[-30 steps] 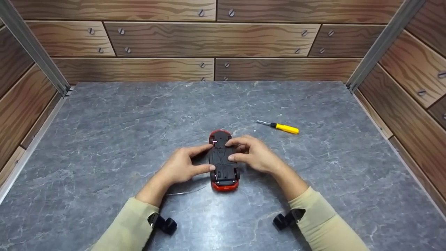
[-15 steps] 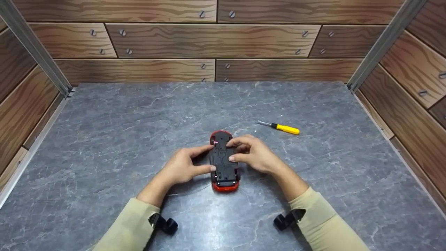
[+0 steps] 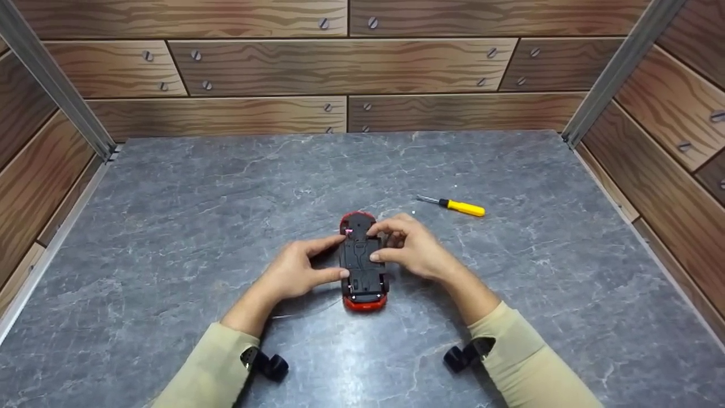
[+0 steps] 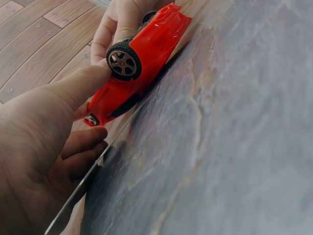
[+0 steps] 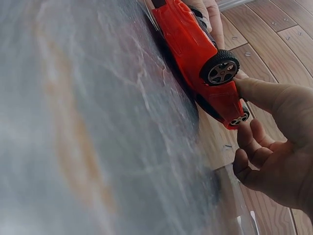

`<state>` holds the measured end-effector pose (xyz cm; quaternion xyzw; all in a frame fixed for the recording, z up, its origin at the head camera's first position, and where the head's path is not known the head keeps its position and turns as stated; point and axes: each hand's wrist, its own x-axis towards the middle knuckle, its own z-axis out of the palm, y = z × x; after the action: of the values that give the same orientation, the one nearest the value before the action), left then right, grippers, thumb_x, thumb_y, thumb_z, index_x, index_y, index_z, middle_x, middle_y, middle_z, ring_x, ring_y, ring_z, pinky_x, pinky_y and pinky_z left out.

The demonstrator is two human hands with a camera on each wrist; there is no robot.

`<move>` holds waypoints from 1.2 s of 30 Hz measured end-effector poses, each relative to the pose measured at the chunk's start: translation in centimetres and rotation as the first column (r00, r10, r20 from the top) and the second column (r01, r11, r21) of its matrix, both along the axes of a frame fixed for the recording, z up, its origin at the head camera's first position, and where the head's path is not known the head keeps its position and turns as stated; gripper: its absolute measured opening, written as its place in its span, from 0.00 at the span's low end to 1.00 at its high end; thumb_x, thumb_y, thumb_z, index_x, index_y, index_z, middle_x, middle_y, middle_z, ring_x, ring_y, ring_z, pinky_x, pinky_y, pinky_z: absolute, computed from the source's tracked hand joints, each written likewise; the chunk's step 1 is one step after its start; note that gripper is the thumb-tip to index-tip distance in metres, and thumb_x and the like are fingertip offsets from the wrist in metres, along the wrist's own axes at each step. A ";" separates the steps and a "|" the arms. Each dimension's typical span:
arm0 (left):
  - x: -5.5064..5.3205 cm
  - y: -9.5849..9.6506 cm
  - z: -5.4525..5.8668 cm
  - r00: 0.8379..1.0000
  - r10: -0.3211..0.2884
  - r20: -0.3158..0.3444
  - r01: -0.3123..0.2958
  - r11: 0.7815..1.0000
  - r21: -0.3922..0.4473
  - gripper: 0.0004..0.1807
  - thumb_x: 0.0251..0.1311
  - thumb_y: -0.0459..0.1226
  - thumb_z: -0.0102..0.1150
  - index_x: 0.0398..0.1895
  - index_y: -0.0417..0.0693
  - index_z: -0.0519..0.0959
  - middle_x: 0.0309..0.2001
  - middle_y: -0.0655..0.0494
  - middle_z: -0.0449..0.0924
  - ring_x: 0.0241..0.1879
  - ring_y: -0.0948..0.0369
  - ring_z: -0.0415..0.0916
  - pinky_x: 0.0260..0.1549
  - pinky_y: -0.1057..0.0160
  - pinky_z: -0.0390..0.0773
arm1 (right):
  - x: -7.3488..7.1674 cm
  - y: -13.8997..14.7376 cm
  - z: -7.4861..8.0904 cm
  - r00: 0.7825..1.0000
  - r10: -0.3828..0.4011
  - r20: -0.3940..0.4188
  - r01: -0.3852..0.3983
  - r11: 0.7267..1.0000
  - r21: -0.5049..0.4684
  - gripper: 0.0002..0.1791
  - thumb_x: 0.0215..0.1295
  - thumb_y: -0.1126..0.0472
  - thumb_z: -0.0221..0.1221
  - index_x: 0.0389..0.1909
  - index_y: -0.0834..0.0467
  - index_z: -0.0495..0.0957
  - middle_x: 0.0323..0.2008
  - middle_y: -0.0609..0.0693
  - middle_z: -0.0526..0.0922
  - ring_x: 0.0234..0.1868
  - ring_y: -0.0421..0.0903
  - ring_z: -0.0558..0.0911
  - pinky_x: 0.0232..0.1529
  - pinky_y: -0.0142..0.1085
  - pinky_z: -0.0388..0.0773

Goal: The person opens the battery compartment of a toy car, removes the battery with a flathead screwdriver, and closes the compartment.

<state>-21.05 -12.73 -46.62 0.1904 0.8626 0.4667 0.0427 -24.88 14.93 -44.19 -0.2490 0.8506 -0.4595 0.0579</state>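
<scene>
A red toy car (image 3: 362,260) lies upside down on the grey table, its black underside facing up. The person's left hand (image 3: 294,269) holds its left side, thumb near the rear wheel and index finger near the front one. On the other side, the right hand (image 3: 416,249) has thumb and index finger on the car's underside, the remaining fingers bent. The left wrist view shows the left thumb against a black wheel (image 4: 123,61). In the right wrist view, the right thumb meets another wheel (image 5: 220,67). A thin pale wire (image 4: 88,171) runs from near the car past the left hand.
A yellow-handled screwdriver (image 3: 465,208) lies on the table behind and right of the car. Small white specks (image 3: 413,212) are near its tip. Wood-patterned walls (image 3: 340,65) enclose the marbled grey table (image 3: 187,198) at the back and sides.
</scene>
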 end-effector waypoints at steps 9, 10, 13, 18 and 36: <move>0.1 0.0 -0.3 1.000 -0.009 0.005 0.009 1.000 0.011 0.40 0.58 0.51 0.79 0.74 0.55 0.77 0.69 0.54 0.79 0.70 0.54 0.74 0.73 0.50 0.68 | -0.2 0.3 -0.1 0.997 0.047 -0.056 -0.050 0.998 -0.035 0.20 0.59 0.62 0.78 0.53 0.52 0.88 0.46 0.56 0.81 0.39 0.48 0.77 0.41 0.36 0.77; 0.1 0.0 -0.3 1.000 -0.007 0.006 0.007 1.000 0.011 0.40 0.58 0.51 0.79 0.74 0.55 0.77 0.69 0.53 0.79 0.69 0.54 0.74 0.73 0.50 0.68 | -0.2 0.3 -0.1 0.997 0.055 -0.059 -0.058 0.997 -0.041 0.20 0.59 0.62 0.78 0.53 0.52 0.87 0.45 0.56 0.81 0.38 0.47 0.78 0.40 0.35 0.77; 0.1 0.0 -0.3 1.000 -0.006 0.008 0.006 1.000 0.012 0.40 0.58 0.51 0.79 0.74 0.55 0.77 0.69 0.54 0.79 0.70 0.54 0.74 0.73 0.50 0.68 | -0.2 0.4 0.0 0.995 0.077 -0.059 -0.080 0.995 -0.060 0.19 0.62 0.62 0.76 0.54 0.53 0.87 0.45 0.53 0.83 0.34 0.45 0.79 0.37 0.33 0.77; 0.0 0.0 -0.4 1.000 -0.007 0.002 0.007 1.000 0.016 0.40 0.58 0.51 0.79 0.74 0.55 0.77 0.68 0.54 0.79 0.69 0.55 0.75 0.73 0.51 0.68 | -0.2 0.6 -0.1 0.996 0.091 -0.012 -0.092 0.992 -0.091 0.16 0.67 0.63 0.72 0.54 0.55 0.87 0.43 0.53 0.86 0.28 0.43 0.79 0.31 0.30 0.78; -0.1 -0.1 -0.1 1.000 -0.002 0.005 0.002 1.000 0.009 0.39 0.59 0.52 0.79 0.74 0.56 0.78 0.68 0.56 0.80 0.69 0.57 0.74 0.73 0.52 0.68 | -0.3 0.7 0.3 0.987 0.145 0.074 -0.133 0.980 -0.148 0.16 0.76 0.66 0.62 0.61 0.61 0.84 0.52 0.58 0.88 0.33 0.46 0.83 0.34 0.39 0.87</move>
<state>-21.16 -12.83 -46.75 0.1902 0.8601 0.4712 0.0447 -25.19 15.63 -43.91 -0.2917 0.7930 -0.5240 0.1076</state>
